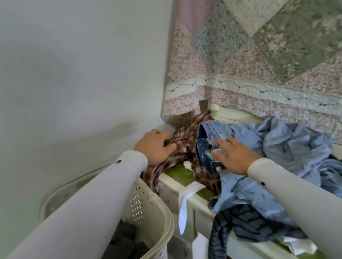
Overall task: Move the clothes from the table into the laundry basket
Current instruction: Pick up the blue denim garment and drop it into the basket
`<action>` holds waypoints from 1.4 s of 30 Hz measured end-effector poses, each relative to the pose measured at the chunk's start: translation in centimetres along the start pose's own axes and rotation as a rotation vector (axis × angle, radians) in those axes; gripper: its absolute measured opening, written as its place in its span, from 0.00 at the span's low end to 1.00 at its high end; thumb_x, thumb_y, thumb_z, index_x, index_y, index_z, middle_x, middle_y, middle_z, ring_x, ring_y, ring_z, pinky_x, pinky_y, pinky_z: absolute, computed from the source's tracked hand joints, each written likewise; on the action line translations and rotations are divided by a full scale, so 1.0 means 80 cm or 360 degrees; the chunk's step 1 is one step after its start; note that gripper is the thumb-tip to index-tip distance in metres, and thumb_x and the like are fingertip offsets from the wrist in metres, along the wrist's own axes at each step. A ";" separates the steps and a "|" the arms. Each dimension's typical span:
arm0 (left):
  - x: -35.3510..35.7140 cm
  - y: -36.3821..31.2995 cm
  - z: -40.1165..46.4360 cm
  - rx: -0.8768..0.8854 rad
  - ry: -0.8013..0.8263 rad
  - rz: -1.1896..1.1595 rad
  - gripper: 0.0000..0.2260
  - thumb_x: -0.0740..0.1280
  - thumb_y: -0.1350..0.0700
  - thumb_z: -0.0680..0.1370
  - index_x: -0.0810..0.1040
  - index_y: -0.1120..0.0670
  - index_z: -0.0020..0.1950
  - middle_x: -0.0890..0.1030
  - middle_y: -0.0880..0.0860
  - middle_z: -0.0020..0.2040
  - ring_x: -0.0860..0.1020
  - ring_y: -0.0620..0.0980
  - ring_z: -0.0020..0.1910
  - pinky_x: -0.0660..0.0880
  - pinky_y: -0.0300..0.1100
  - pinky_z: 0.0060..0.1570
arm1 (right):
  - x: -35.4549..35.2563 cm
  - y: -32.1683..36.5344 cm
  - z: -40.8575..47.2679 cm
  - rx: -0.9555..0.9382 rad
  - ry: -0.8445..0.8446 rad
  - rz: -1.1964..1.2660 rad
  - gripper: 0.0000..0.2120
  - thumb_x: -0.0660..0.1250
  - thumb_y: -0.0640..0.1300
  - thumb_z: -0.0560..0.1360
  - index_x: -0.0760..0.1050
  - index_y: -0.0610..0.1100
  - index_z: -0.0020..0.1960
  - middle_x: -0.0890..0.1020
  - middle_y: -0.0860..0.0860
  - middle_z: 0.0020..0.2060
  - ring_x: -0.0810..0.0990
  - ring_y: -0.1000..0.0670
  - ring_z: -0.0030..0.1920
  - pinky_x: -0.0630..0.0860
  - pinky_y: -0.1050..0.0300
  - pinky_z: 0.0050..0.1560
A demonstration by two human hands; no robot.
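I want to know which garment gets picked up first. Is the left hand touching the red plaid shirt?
Touching. The head view shows the left hand with its fingers curled into the folds of the red plaid shirt at the table's far corner.

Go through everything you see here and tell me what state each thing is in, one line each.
Left hand: gripping the plaid shirt.
Right hand: fingers spread, resting on the jeans.
Plaid shirt: crumpled, partly hanging off the table edge.
Jeans: bunched on the table.
Light blue shirt: crumpled on the table.
Laundry basket: holding dark clothes.
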State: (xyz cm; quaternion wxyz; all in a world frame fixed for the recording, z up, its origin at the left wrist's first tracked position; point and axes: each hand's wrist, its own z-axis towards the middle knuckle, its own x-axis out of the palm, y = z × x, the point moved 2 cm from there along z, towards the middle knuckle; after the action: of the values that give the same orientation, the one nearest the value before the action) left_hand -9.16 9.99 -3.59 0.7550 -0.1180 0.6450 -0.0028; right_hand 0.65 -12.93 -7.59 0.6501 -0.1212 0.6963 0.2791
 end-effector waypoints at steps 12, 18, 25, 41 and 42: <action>0.080 -0.148 0.049 0.0370 0.0423 -0.0135 0.39 0.59 0.29 0.73 0.55 0.46 0.79 0.59 0.54 0.77 0.62 0.57 0.75 0.66 0.54 0.70 | -0.009 -0.110 -0.045 0.0159 0.0036 -0.0077 0.37 0.51 0.68 0.78 0.49 0.52 0.80 0.51 0.46 0.80 0.51 0.45 0.80 0.54 0.43 0.77; 0.105 -0.191 0.050 0.0464 0.0614 -0.0061 0.46 0.60 0.25 0.69 0.49 0.44 0.80 0.56 0.55 0.79 0.60 0.59 0.76 0.65 0.57 0.70 | -0.005 -0.139 -0.060 0.0168 0.0047 -0.0224 0.42 0.53 0.74 0.73 0.48 0.56 0.80 0.54 0.48 0.80 0.52 0.44 0.79 0.53 0.40 0.77; 0.150 -0.221 0.045 0.0288 0.0614 0.0207 0.49 0.67 0.27 0.65 0.55 0.48 0.78 0.61 0.58 0.76 0.64 0.61 0.73 0.69 0.57 0.67 | 0.004 -0.160 -0.071 0.0180 0.0052 -0.0208 0.40 0.55 0.72 0.74 0.49 0.56 0.80 0.56 0.47 0.79 0.54 0.44 0.79 0.52 0.42 0.77; 0.127 -0.226 0.081 0.0306 0.0105 0.0338 0.14 0.63 0.51 0.78 0.76 0.51 0.62 0.58 0.60 0.75 0.57 0.65 0.73 0.61 0.60 0.70 | 0.008 -0.174 -0.069 0.0128 -0.0177 -0.0166 0.42 0.55 0.72 0.73 0.52 0.52 0.80 0.60 0.46 0.78 0.58 0.44 0.77 0.53 0.47 0.77; 0.124 -0.224 0.089 0.0231 0.0087 0.0281 0.15 0.63 0.50 0.78 0.75 0.49 0.65 0.53 0.61 0.77 0.53 0.66 0.75 0.58 0.60 0.72 | 0.006 -0.173 -0.068 0.0130 -0.0227 -0.0159 0.41 0.56 0.71 0.74 0.52 0.52 0.80 0.60 0.46 0.77 0.58 0.44 0.77 0.52 0.47 0.77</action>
State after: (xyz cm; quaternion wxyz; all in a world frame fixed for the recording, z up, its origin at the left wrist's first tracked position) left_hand 2.10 -7.73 -8.98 0.7409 -0.0056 0.6714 0.0139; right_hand 3.42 -27.09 -11.24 0.7155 -0.1090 0.6521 0.2257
